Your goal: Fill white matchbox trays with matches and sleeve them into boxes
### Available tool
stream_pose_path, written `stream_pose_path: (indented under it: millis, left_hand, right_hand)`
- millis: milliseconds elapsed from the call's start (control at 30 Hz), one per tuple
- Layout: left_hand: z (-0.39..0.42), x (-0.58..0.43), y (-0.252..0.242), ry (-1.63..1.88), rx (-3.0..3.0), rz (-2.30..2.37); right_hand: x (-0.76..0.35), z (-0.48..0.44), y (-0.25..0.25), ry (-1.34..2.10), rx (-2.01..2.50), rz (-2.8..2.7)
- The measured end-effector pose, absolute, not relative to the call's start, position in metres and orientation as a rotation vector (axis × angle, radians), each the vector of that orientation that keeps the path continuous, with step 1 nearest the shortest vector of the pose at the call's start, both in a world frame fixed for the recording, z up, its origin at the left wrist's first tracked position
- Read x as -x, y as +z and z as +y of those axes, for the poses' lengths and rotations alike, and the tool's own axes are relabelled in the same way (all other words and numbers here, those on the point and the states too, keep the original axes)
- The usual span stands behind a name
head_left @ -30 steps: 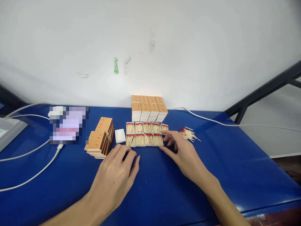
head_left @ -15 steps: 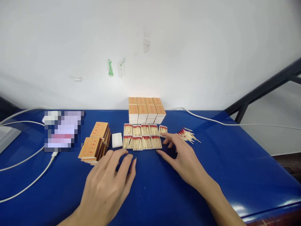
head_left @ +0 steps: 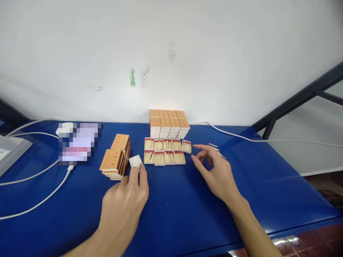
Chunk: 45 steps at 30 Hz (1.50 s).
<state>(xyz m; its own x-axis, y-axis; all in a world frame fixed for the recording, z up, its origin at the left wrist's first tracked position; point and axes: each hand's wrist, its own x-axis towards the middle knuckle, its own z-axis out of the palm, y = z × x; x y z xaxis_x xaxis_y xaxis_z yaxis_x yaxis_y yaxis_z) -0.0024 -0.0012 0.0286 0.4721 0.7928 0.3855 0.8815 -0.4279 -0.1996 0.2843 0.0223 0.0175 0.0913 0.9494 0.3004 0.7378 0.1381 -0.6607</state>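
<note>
My left hand (head_left: pixel 125 200) grips a small white matchbox tray (head_left: pixel 135 161) by its near edge; the tray is tilted and shows no matches. Beside it stand stacked orange matchbox sleeves (head_left: pixel 112 159) with red print. Two rows of white trays filled with red-tipped matches (head_left: pixel 164 157) lie in the middle, with a single filled tray (head_left: pixel 187 146) at their right end. My right hand (head_left: pixel 214 167) hovers to the right of that tray, fingers apart and holding nothing. It partly hides the loose matches (head_left: pixel 219 153) behind it.
A block of stacked orange matchboxes (head_left: pixel 169 125) stands against the white wall (head_left: pixel 214 71). A blurred phone (head_left: pixel 80 142) with a white cable (head_left: pixel 70 168) lies left on the blue table (head_left: pixel 171 214). Another cable (head_left: pixel 230 134) runs right, near a dark metal bar (head_left: pixel 294 101).
My left hand has reached forward and taken hold of the white tray, tilting it. My right hand has moved right, away from the single filled tray. The view has shifted slightly.
</note>
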Motion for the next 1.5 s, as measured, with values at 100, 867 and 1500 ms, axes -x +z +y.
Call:
stream_pose_path:
  millis: [100,867,1500]
  left_hand:
    - [-0.004,0.002,0.031,-0.363,2.355,-1.41]
    - [0.0,-0.005,0.018,-0.45,2.963,-0.966]
    - [-0.001,-0.01,0.027,-0.407,3.042,-1.157]
  right_hand:
    - [-0.286,0.022,0.016,0.344,1.644,-1.684]
    - [-0.344,0.031,0.021,-0.005,1.928,-1.347]
    - [-0.35,0.032,0.014,0.503,1.822,-1.843]
